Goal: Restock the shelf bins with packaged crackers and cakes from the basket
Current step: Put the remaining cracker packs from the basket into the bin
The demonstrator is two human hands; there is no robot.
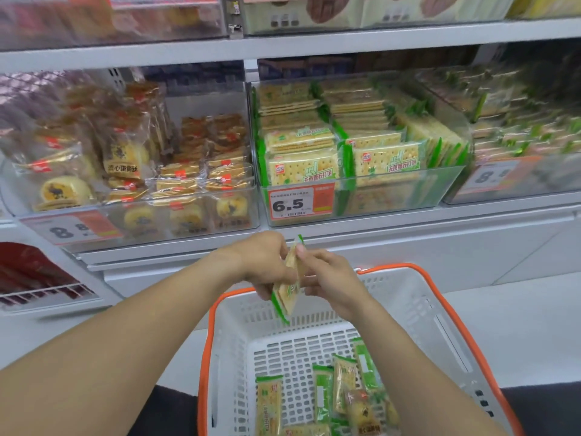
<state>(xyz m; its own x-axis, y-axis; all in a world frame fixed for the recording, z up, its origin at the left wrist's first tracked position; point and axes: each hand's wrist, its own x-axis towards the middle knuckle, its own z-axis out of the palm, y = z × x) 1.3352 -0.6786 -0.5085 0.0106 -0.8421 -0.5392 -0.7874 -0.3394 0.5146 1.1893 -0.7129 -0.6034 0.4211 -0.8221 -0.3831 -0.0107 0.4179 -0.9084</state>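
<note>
Both hands hold a green-edged cracker packet (pixel 287 294) on edge above the white basket (pixel 418 313) with the orange rim. My left hand (pixel 267 262) grips its left side and my right hand (pixel 330 278) pinches its right side. Several more green cracker packets (pixel 323 394) and a round cake packet (pixel 364 413) lie on the basket floor. Straight ahead is a clear shelf bin (pixel 393 199) full of the same green crackers, price tag 6.5 (pixel 300 202). Left of it, another clear bin (pixel 195 225) holds round cakes and gold-wrapped packets.
A third clear bin (pixel 518 180) of green-wrapped packets sits at the right. Above, a white shelf board (pixel 283 45) carries more bins. A wire rack (pixel 41 291) with red packets is at the lower left. A white shelf base (pixel 440 247) runs behind the basket.
</note>
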